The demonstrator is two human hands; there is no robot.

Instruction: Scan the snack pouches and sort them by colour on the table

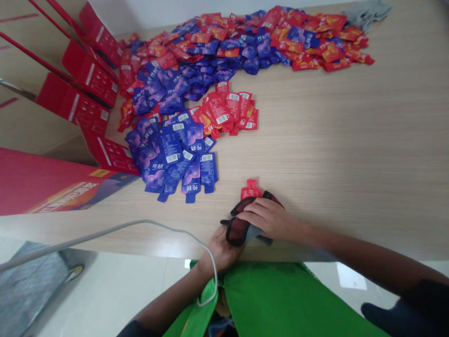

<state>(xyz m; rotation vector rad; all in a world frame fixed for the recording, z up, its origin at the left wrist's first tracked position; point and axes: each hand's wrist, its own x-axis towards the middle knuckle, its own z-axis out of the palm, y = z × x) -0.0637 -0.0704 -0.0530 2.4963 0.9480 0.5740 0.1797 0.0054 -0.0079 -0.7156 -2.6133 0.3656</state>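
Observation:
Near the table's front edge, both hands are closed on dark sunglasses [237,231] with black frames and reddish lenses. My left hand [222,248] grips from below and left, its fingertips partly hidden behind a lens. My right hand [271,217] lies over the top with its fingers curled around the frame. Something grey-blue [253,231] shows under my right fingers; its kind is unclear. Just beyond the sunglasses lies a red sachet [250,189], its lower part covered by them.
Flat blue sachets [171,145] and red sachets [220,110] lie spread left of centre. Behind them runs a long heap of mixed sachets [245,47]. Red boxes [73,103] stand open at left. A grey cloth [368,14] lies far right; a white cable [147,221] crosses the front.

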